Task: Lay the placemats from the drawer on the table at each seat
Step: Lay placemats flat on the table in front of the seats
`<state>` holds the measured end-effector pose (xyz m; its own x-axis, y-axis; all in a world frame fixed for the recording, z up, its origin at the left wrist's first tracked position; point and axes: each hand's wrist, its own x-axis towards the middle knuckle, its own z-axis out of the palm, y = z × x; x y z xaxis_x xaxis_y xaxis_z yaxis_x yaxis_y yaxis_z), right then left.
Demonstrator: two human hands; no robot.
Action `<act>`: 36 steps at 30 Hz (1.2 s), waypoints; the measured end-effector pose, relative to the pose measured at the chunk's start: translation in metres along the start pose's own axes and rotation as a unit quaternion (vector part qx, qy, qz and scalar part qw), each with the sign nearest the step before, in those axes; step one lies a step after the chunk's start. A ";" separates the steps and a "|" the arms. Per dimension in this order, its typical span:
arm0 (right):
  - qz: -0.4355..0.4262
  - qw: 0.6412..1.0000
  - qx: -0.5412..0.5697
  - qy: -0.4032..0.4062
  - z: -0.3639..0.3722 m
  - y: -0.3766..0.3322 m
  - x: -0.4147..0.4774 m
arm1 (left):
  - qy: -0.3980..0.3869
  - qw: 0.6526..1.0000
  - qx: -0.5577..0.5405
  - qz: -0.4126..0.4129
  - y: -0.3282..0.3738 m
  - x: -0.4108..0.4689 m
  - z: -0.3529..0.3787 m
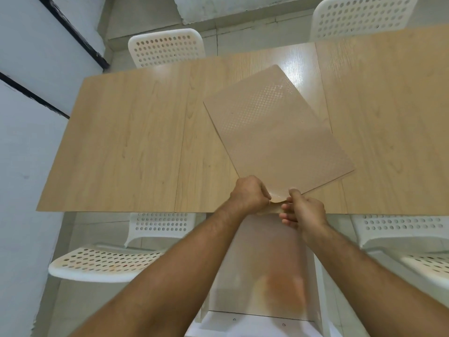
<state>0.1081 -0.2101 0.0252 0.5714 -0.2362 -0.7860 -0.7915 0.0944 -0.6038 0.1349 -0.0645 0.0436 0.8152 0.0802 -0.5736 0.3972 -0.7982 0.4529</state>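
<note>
A tan, semi-transparent placemat (pixel 274 132) with a dotted texture lies askew over the middle of the light wooden table (pixel 121 142), its near corner lifted off the front edge. My left hand (pixel 251 193) pinches that corner from the left. My right hand (pixel 303 209) grips the same corner from the right, where the edge curls and looks like a stack being peeled apart. Another translucent sheet (pixel 262 263) hangs below the table edge between my forearms; how it is held is hidden.
White perforated chairs stand around the table: one at the far left (pixel 166 48), one at the far right (pixel 362 17), one near left (pixel 107 261), one near right (pixel 413 242). A white unit (pixel 243 324) sits below me. A wall runs along the left.
</note>
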 end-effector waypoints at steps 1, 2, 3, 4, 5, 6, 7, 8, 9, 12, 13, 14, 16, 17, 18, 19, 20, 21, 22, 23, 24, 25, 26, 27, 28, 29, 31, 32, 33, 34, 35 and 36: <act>0.001 1.000 0.001 -0.003 0.000 0.001 0.000 | 0.004 1.000 -0.001 -0.027 0.005 0.001 0.000; 0.004 1.000 0.003 -0.005 -0.001 0.002 0.000 | 0.004 0.999 0.001 -0.049 0.009 0.003 0.000; 0.007 1.000 0.004 -0.007 -0.001 0.003 0.000 | -0.004 0.998 -0.003 -0.064 0.010 0.007 -0.001; 0.012 1.000 0.002 -0.008 -0.002 0.003 -0.001 | -0.014 0.997 -0.019 -0.078 0.011 0.009 -0.003; 0.021 1.000 0.003 -0.010 -0.003 0.003 -0.001 | -0.024 0.995 -0.045 -0.091 0.010 0.012 -0.007; 0.034 0.999 0.008 -0.016 -0.003 0.001 -0.003 | -0.033 0.991 -0.076 -0.104 0.009 0.012 -0.011; 0.050 0.998 0.016 -0.029 -0.003 -0.002 -0.005 | -0.037 0.987 -0.103 -0.114 0.007 0.013 -0.014; 0.071 0.996 0.029 -0.047 -0.003 -0.004 -0.007 | -0.037 0.984 -0.124 -0.120 0.005 0.013 -0.016; 0.090 0.993 0.046 -0.063 -0.003 -0.007 -0.007 | -0.034 0.982 -0.140 -0.118 0.003 0.013 -0.017; 0.109 0.984 0.115 -0.088 -0.003 -0.012 -0.007 | 0.000 0.974 -0.213 -0.084 0.000 0.011 -0.015; 0.108 0.979 0.147 -0.093 -0.003 -0.014 -0.006 | 0.020 0.972 -0.228 -0.054 0.000 0.009 -0.014; 0.103 0.972 0.188 -0.101 -0.003 -0.019 -0.005 | 0.044 0.973 -0.227 -0.008 0.001 0.005 -0.014; 0.092 0.951 0.270 -0.119 -0.002 -0.033 -0.002 | 0.072 0.972 -0.202 0.099 0.001 -0.008 -0.010; 0.091 0.942 0.299 -0.122 -0.002 -0.042 0.002 | 0.078 0.967 -0.187 0.153 0.002 -0.017 -0.008; 0.091 0.936 0.319 -0.121 0.000 -0.050 0.006 | 0.083 0.962 -0.167 0.201 0.000 -0.024 -0.006; 0.093 0.934 0.328 -0.111 0.003 -0.056 0.011 | 0.095 0.955 -0.142 0.243 -0.001 -0.032 -0.004; 0.099 0.934 0.328 -0.099 0.004 -0.061 0.013 | 0.106 0.948 -0.119 0.274 -0.004 -0.037 -0.003; 0.098 0.937 0.324 -0.086 0.006 -0.065 0.014 | 0.120 0.946 -0.102 0.284 -0.005 -0.041 -0.003; 0.085 0.939 0.324 -0.073 0.006 -0.066 0.016 | 0.132 0.949 -0.103 0.267 -0.006 -0.043 -0.004; 0.067 0.944 0.318 -0.060 0.007 -0.066 0.017 | 0.147 0.956 -0.133 0.217 -0.004 -0.045 -0.008; 0.051 0.949 0.309 -0.049 0.007 -0.066 0.018 | 0.160 0.955 -0.202 0.144 -0.002 -0.044 -0.014; 0.036 0.953 0.298 -0.046 0.006 -0.065 0.016 | 0.163 0.940 -0.293 0.058 -0.001 -0.040 -0.019; 0.026 0.954 0.293 -0.048 0.006 -0.064 0.015 | 0.154 0.903 -0.400 -0.022 0.000 -0.033 -0.024; 0.022 0.955 0.291 -0.054 0.005 -0.061 0.013 | 0.135 0.847 -0.507 -0.084 -0.005 -0.024 -0.028; 0.019 0.955 0.289 -0.061 0.004 -0.060 0.011 | 0.109 0.782 -0.601 -0.125 -0.007 -0.014 -0.032; 0.018 0.955 0.288 -0.066 0.003 -0.057 0.011 | 0.081 0.728 -0.666 -0.143 -0.010 -0.005 -0.038; 0.011 0.953 0.287 -0.093 -0.001 -0.053 0.009 | 0.061 0.682 -0.717 -0.133 -0.015 0.007 -0.053; 0.011 0.952 0.287 -0.109 -0.006 -0.052 0.009 | 0.077 0.676 -0.722 -0.126 -0.015 0.011 -0.062; 0.013 0.950 0.286 -0.127 -0.009 -0.052 0.007 | 0.085 0.672 -0.726 -0.119 -0.016 0.016 -0.072; 0.014 0.946 0.287 -0.150 -0.014 -0.053 0.005 | 0.094 0.670 -0.727 -0.116 -0.017 0.020 -0.083; 0.012 0.943 0.285 -0.170 -0.019 -0.055 0.001 | 0.106 0.668 -0.726 -0.125 -0.020 0.023 -0.094; 0.006 0.942 0.280 -0.185 -0.025 -0.056 -0.003 | 0.120 0.659 -0.731 -0.130 -0.023 0.025 -0.103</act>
<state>0.1457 -0.2387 0.0646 0.6819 0.1115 -0.7229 -0.6186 0.6154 -0.4885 0.1900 0.0175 0.0894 0.6127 0.3328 -0.7169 0.3757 0.6753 0.6346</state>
